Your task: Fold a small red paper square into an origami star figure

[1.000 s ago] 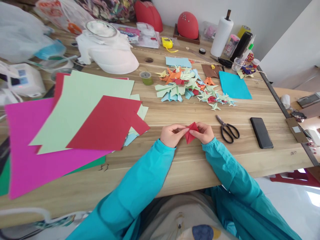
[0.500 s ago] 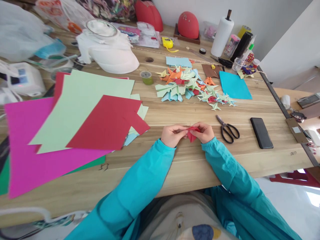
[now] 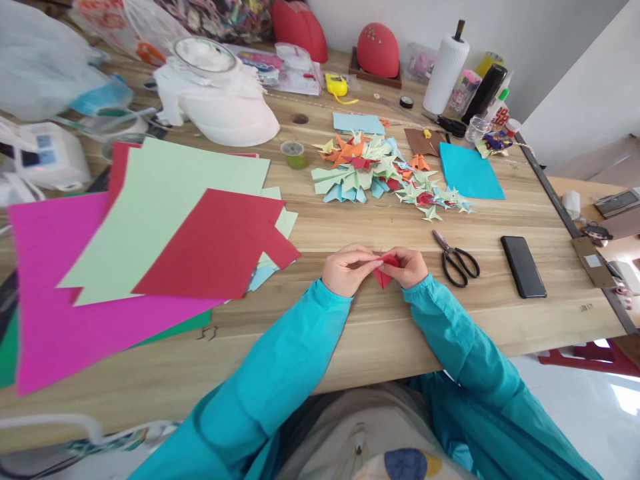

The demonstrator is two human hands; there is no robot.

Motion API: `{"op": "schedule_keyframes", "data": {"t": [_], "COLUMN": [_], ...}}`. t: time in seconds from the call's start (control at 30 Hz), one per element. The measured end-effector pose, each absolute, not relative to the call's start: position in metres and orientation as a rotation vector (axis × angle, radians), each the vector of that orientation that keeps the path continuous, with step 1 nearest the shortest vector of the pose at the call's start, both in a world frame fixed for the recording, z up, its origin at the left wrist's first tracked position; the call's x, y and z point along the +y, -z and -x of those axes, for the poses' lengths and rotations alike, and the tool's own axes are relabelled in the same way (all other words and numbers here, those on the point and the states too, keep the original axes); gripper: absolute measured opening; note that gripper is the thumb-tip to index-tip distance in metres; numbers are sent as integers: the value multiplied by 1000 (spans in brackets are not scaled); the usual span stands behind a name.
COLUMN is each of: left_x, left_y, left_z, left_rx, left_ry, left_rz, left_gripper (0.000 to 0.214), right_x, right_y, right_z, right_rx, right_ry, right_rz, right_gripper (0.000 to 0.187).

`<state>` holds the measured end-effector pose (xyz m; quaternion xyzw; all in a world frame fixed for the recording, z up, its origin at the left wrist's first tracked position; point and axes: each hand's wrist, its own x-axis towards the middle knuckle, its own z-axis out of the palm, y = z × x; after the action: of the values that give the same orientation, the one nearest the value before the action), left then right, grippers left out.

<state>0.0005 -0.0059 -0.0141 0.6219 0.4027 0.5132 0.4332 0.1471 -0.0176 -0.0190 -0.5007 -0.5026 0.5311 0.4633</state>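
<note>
A small piece of folded red paper (image 3: pixel 384 276) is pinched between my two hands, just above the wooden table. My left hand (image 3: pixel 349 268) grips its left upper edge between thumb and fingers. On the other side, my right hand (image 3: pixel 409 267) is closed on the paper, thumb in front and fingers behind. The lower tip of the paper points down toward me. Black-handled scissors (image 3: pixel 456 258) lie to the right of my right hand. Beyond my hands is a pile of folded paper pieces (image 3: pixel 360 175) in green, orange, red and blue.
Large coloured sheets (image 3: pixel 165 227) are stacked at the left. A phone (image 3: pixel 523 267) lies at the right. Blue paper (image 3: pixel 473 171), a spool of thread (image 3: pixel 293 155), a yellow tape measure (image 3: pixel 336 85) and a white cap (image 3: pixel 225 110) sit farther back. The table's front edge is close to my body.
My left thumb has shifted slightly right along the red paper, its fingers straighter. The paper's lower tip hangs a little lower, and more of its face shows.
</note>
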Motion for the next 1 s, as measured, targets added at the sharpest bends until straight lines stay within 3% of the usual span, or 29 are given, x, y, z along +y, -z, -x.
{"op": "schedule_keyframes", "data": {"t": [0.6, 1.0], "left_x": [-11, -4], "left_y": [7, 13], "left_z": [-2, -2], "left_rx": [962, 1020], "left_ry": [-1308, -1244], "left_rz": [-1516, -1155], "left_gripper": [10, 24], "right_x": [-21, -15], "right_y": [30, 22], "right_z": [-148, -151], "right_rx": [-1510, -1138], "right_ry": [-1260, -1390], "right_rz": [1293, 1232], "right_gripper": [17, 25]}}
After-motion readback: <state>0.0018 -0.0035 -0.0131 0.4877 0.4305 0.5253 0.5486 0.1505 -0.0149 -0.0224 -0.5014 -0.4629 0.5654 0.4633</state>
